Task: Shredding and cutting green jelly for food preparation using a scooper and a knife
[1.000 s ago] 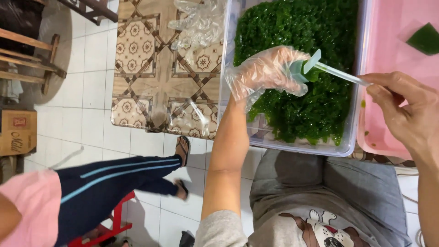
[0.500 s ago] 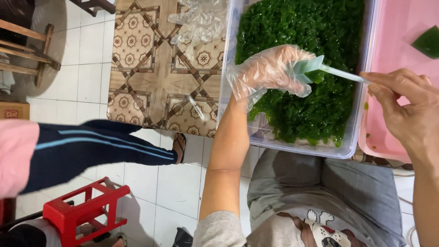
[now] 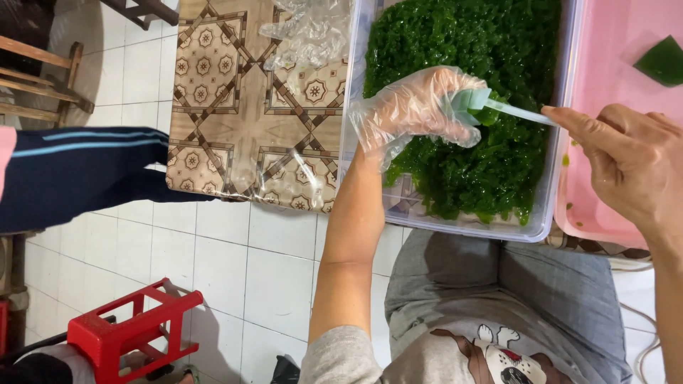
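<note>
While left hand (image 3: pixel 420 107) (gloved) grips spoon (image 3: pixel 498 108) | patterned table (image 3: pixel 235 107) | white tiles (image 3: pixel 235 256)

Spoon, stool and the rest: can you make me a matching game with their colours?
Things:
1. spoon
2. stool
3. tray
4. jelly

Colours:
A. pink
B. dark green
C. pale teal
D. red

Pairs: 1-C, 2-D, 3-A, 4-B.
</note>
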